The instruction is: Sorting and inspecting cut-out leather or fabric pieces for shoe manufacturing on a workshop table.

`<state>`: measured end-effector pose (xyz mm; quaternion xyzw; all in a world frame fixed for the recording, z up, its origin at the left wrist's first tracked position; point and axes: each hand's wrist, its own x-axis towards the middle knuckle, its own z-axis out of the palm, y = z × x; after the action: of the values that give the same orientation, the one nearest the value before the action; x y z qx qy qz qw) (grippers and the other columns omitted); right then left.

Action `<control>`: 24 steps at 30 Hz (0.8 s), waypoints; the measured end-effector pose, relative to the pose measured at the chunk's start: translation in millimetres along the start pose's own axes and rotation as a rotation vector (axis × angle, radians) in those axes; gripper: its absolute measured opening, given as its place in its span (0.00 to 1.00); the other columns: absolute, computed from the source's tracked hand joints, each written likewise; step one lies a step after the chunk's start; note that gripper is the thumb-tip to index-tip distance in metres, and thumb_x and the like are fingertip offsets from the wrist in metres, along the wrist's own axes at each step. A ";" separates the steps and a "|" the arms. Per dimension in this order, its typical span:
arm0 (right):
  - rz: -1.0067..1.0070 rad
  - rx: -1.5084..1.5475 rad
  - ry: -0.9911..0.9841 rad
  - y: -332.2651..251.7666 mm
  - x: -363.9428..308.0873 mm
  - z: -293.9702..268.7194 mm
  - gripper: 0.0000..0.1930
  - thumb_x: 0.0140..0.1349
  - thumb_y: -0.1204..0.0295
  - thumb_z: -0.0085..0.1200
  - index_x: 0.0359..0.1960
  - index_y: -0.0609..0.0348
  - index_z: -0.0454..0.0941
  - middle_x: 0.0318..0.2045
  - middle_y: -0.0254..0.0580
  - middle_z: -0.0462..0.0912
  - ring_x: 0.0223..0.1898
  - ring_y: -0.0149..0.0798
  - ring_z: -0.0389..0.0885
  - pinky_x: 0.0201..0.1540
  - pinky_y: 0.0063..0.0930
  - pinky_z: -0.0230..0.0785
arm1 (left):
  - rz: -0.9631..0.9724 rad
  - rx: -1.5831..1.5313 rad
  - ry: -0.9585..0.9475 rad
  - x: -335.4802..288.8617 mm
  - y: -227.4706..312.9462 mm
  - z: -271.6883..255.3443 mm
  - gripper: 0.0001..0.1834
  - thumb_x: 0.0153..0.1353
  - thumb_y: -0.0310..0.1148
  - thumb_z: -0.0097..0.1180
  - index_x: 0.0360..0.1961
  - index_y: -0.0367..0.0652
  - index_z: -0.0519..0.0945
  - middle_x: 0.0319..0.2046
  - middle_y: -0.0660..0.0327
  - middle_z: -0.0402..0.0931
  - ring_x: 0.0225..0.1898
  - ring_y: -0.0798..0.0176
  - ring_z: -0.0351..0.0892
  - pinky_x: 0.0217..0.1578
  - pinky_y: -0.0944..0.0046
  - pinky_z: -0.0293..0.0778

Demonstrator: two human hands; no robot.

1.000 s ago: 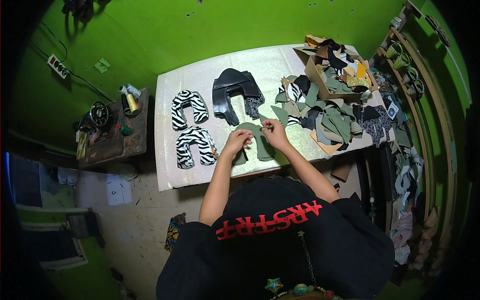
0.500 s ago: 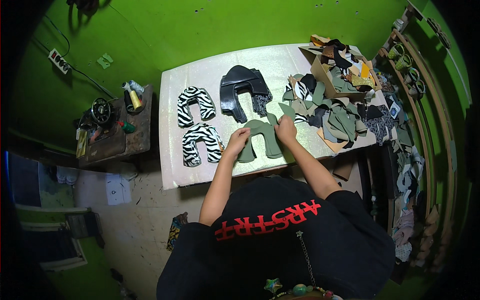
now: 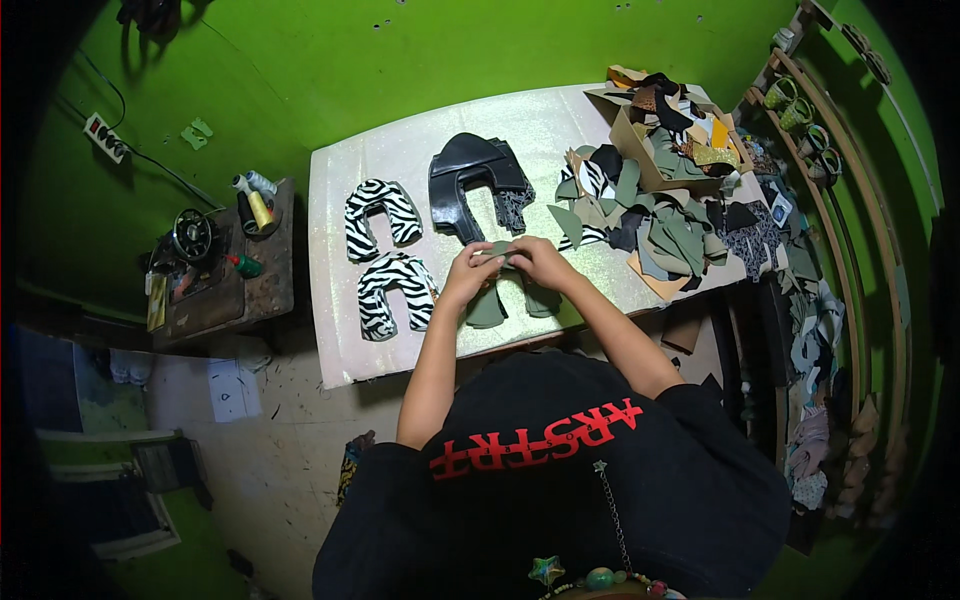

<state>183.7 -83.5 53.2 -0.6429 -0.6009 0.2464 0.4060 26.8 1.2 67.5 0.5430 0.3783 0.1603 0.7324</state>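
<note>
Green U-shaped shoe-upper pieces (image 3: 487, 309) lie near the front edge of the table, their two legs pointing toward me. My left hand (image 3: 468, 275) and my right hand (image 3: 541, 264) meet over the curved top, fingers pinched on a green piece (image 3: 502, 247). The hands partly hide that piece, so its full outline cannot be made out. Just beyond are black U-shaped uppers (image 3: 452, 205), piled together. To the left sit two zebra-striped stacks of uppers, a far one (image 3: 357, 232) and a near one (image 3: 372, 307).
Loose green, black and patterned scraps (image 3: 672, 240) heap on the table's right side. Behind them stands a cardboard box (image 3: 628, 143) full of offcuts. At left, a sewing machine (image 3: 194, 236) and thread cones (image 3: 258, 208) occupy a worn wooden table. Sandals hang on a rack (image 3: 800, 110) at right.
My right hand has moved left from beside the scraps to join my left hand over the green uppers. The view has shifted slightly.
</note>
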 end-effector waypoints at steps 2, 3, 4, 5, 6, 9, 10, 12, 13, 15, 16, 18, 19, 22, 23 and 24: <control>0.018 -0.032 0.004 0.9 2.1 1.5 0.09 0.48 0.78 0.53 0.34 0.64 0.75 0.30 0.52 0.77 0.34 0.50 0.75 0.39 0.35 0.67 | 0.010 0.008 -0.033 4.6 -2.8 -1.0 0.16 0.53 0.32 0.58 0.42 0.38 0.72 0.27 0.64 0.76 0.25 0.74 0.72 0.24 0.76 0.66; 0.029 -0.061 -0.004 -3.8 4.7 3.6 0.09 0.48 0.78 0.54 0.33 0.64 0.75 0.30 0.52 0.77 0.35 0.51 0.75 0.40 0.36 0.67 | 0.029 0.059 0.012 10.5 -15.4 -9.5 0.14 0.53 0.30 0.58 0.40 0.37 0.73 0.26 0.64 0.76 0.23 0.74 0.72 0.23 0.76 0.66; 0.090 -0.022 0.029 -11.4 5.4 2.7 0.09 0.47 0.76 0.55 0.32 0.65 0.76 0.30 0.53 0.77 0.36 0.51 0.76 0.40 0.36 0.67 | 0.046 0.112 0.053 15.4 -25.2 -15.3 0.12 0.53 0.29 0.58 0.37 0.36 0.74 0.24 0.63 0.76 0.22 0.74 0.73 0.22 0.75 0.66; 0.086 -0.022 0.025 -6.9 6.4 5.1 0.09 0.47 0.76 0.55 0.32 0.65 0.76 0.30 0.53 0.77 0.36 0.51 0.76 0.40 0.36 0.67 | 0.048 0.110 0.058 19.3 -35.6 -20.6 0.12 0.53 0.29 0.58 0.37 0.36 0.74 0.24 0.63 0.76 0.22 0.74 0.73 0.22 0.75 0.66; 0.072 -0.085 0.064 0.0 6.8 7.0 0.10 0.46 0.76 0.56 0.32 0.65 0.75 0.28 0.53 0.77 0.32 0.50 0.76 0.37 0.35 0.67 | 0.082 0.109 0.072 20.6 -40.8 -22.3 0.11 0.52 0.29 0.58 0.35 0.36 0.75 0.23 0.63 0.76 0.21 0.73 0.73 0.21 0.75 0.67; 0.075 -0.138 0.125 14.9 4.6 11.3 0.11 0.45 0.75 0.58 0.32 0.65 0.75 0.25 0.52 0.77 0.28 0.48 0.76 0.33 0.33 0.68 | 0.116 0.177 0.128 24.8 -51.8 -24.4 0.09 0.51 0.28 0.58 0.33 0.35 0.76 0.21 0.62 0.77 0.21 0.72 0.74 0.22 0.73 0.69; 0.094 -0.128 0.147 16.5 3.7 12.4 0.11 0.45 0.75 0.58 0.31 0.65 0.75 0.23 0.52 0.76 0.26 0.48 0.76 0.32 0.33 0.68 | 0.115 0.246 0.167 25.1 -53.1 -23.9 0.09 0.50 0.28 0.58 0.32 0.34 0.76 0.21 0.61 0.77 0.21 0.72 0.75 0.23 0.72 0.70; 0.123 -0.128 0.153 19.4 2.5 13.4 0.12 0.44 0.75 0.58 0.31 0.65 0.75 0.22 0.52 0.76 0.25 0.48 0.76 0.31 0.34 0.68 | 0.137 0.346 0.234 24.7 -53.1 -20.2 0.09 0.48 0.28 0.59 0.30 0.34 0.77 0.21 0.59 0.77 0.22 0.69 0.76 0.24 0.71 0.71; 0.153 -0.128 0.161 20.8 1.9 13.4 0.12 0.44 0.75 0.59 0.32 0.65 0.75 0.21 0.52 0.76 0.24 0.48 0.76 0.30 0.34 0.67 | 0.159 0.447 0.299 24.0 -51.6 -17.7 0.10 0.46 0.28 0.60 0.29 0.33 0.77 0.20 0.57 0.77 0.22 0.67 0.77 0.25 0.69 0.72; 0.169 -0.140 0.167 23.9 1.9 15.6 0.12 0.44 0.74 0.59 0.32 0.65 0.74 0.20 0.52 0.76 0.24 0.48 0.76 0.30 0.34 0.67 | 0.179 0.537 0.333 21.7 -48.1 -14.2 0.10 0.45 0.29 0.61 0.28 0.33 0.77 0.20 0.55 0.77 0.22 0.65 0.77 0.26 0.67 0.72; 0.185 -0.151 0.172 26.0 1.8 16.9 0.13 0.44 0.74 0.59 0.32 0.65 0.74 0.20 0.52 0.76 0.23 0.49 0.76 0.29 0.34 0.67 | 0.201 0.626 0.367 20.9 -46.5 -12.3 0.11 0.44 0.29 0.62 0.27 0.33 0.77 0.20 0.54 0.77 0.22 0.63 0.77 0.26 0.66 0.72; 0.179 -0.165 0.181 28.6 1.7 19.8 0.13 0.44 0.74 0.59 0.33 0.65 0.74 0.20 0.53 0.76 0.24 0.49 0.76 0.30 0.35 0.67 | 0.211 0.629 0.386 21.1 -48.0 -11.1 0.11 0.43 0.29 0.62 0.26 0.33 0.77 0.19 0.54 0.77 0.22 0.61 0.77 0.27 0.65 0.72; 0.171 -0.180 0.187 28.9 2.0 21.8 0.14 0.43 0.74 0.60 0.33 0.65 0.73 0.21 0.53 0.76 0.25 0.49 0.76 0.31 0.35 0.67 | 0.220 0.631 0.410 21.6 -50.0 -11.5 0.11 0.43 0.29 0.62 0.26 0.33 0.77 0.19 0.54 0.76 0.22 0.60 0.77 0.27 0.64 0.72; 0.201 -0.203 0.210 32.0 3.2 28.2 0.17 0.43 0.74 0.61 0.36 0.64 0.72 0.28 0.54 0.76 0.32 0.51 0.75 0.37 0.37 0.67 | 0.244 0.653 0.457 24.4 -54.6 -11.0 0.10 0.43 0.29 0.62 0.24 0.34 0.76 0.18 0.54 0.76 0.21 0.58 0.76 0.26 0.63 0.71; 0.201 -0.201 0.209 34.0 3.7 28.5 0.17 0.43 0.74 0.61 0.36 0.64 0.72 0.28 0.54 0.76 0.32 0.51 0.75 0.37 0.37 0.67 | 0.243 0.655 0.458 25.4 -55.9 -11.1 0.10 0.43 0.29 0.62 0.24 0.34 0.76 0.18 0.54 0.76 0.21 0.58 0.76 0.26 0.63 0.71; 0.225 -0.206 0.215 36.1 3.6 27.4 0.19 0.42 0.73 0.61 0.37 0.64 0.71 0.31 0.54 0.74 0.35 0.52 0.74 0.40 0.37 0.66 | 0.212 0.655 0.461 25.6 -54.4 -9.1 0.10 0.43 0.28 0.62 0.25 0.34 0.75 0.19 0.54 0.75 0.24 0.57 0.76 0.28 0.62 0.71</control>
<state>182.9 -72.0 9.3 -0.7668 -0.5004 0.1572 0.3699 27.5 4.4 6.8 0.7332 0.5055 0.2234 0.3962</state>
